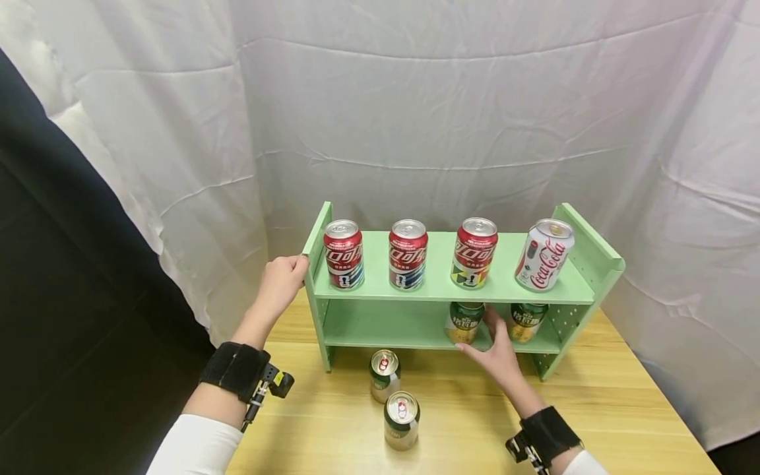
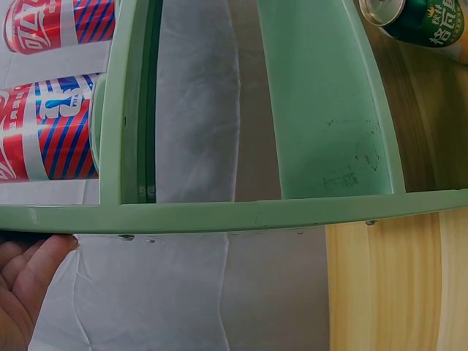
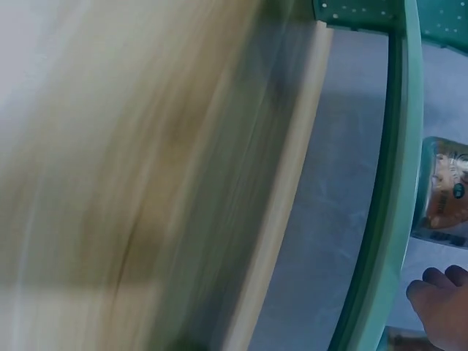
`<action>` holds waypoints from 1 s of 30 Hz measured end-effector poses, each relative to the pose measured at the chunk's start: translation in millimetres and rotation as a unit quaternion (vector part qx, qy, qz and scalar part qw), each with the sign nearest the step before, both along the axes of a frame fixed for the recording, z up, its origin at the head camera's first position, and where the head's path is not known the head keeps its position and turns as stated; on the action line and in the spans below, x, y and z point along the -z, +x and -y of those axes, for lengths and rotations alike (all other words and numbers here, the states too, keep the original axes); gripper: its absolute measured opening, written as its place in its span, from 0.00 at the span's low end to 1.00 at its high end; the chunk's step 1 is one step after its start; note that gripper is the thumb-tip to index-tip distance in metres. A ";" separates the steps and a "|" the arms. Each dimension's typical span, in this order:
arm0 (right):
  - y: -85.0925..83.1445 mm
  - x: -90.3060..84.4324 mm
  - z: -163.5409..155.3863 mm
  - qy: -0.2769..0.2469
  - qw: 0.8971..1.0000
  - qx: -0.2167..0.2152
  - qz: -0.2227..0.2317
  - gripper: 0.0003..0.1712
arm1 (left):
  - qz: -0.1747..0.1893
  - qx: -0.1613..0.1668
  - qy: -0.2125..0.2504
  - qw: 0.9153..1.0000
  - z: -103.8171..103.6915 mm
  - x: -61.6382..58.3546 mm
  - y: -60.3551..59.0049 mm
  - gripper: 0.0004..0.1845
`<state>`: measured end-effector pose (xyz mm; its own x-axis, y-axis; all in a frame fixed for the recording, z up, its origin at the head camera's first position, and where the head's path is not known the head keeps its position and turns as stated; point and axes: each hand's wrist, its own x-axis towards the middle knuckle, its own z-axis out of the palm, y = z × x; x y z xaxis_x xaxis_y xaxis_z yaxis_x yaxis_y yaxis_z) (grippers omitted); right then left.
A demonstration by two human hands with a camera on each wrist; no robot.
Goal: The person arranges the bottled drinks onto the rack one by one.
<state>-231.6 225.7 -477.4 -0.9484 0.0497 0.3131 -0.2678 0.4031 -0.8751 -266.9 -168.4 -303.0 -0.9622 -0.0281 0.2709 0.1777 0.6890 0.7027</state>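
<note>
Fingers of the right hand (image 1: 497, 356) reach onto the lower board of the green shelf (image 1: 439, 290), loosely extended beside a green can (image 1: 464, 322); whether they touch it or close on it cannot be told from the head view. That can stands upright on the lower board, just left of the fingertips. A second green can (image 1: 525, 320) stands upright just to their right, so the hand lies between the two. The right wrist view is badly blurred: only the knuckles (image 3: 442, 303), a shelf edge (image 3: 387, 197) and part of a can (image 3: 443, 191) just beyond it are readable.

Left hand (image 1: 280, 282) holds the left end panel of the shelf near the top, fingers curled over its front edge. In the left wrist view the thumb (image 2: 44, 256) presses against the underside of the panel edge (image 2: 234, 214).

Upper board: three red cola cans, left (image 1: 344, 254), middle (image 1: 408, 254) and right (image 1: 475, 252), all upright, then a white cola can (image 1: 545, 254) at the right end, tilted slightly.

On the worktop (image 1: 594, 409), in front of the shelf, two more green cans stand upright, one nearer the shelf (image 1: 384, 375) and one nearer the person (image 1: 402, 419), close together, well apart from both hands. White cloth (image 1: 415, 99) hangs behind.
</note>
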 end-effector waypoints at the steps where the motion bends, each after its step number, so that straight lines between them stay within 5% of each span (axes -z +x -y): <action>1: 4.0 1.1 -0.5 0.006 1.000 0.001 -0.008 0.58 | 0.000 -0.001 0.000 1.000 0.2 0.2 0.2 0.21; 9: 44.3 7.6 2.9 0.042 0.997 0.015 -0.058 0.58 | -0.001 -0.003 -0.001 1.000 0.1 -0.5 0.4 0.21; 16: 70.6 32.6 13.5 0.033 0.995 -0.010 -0.096 0.56 | -0.001 0.000 0.000 1.000 -0.3 -1.2 -0.5 0.21; 24: 81.6 53.8 31.7 0.051 0.991 -0.061 -0.109 0.57 | 0.007 0.000 0.005 1.000 0.4 -1.5 -0.1 0.21; 30: 86.8 43.6 54.5 0.082 0.981 -0.126 -0.123 0.57 | 0.009 -0.002 0.005 1.000 -1.1 -1.4 -1.3 0.21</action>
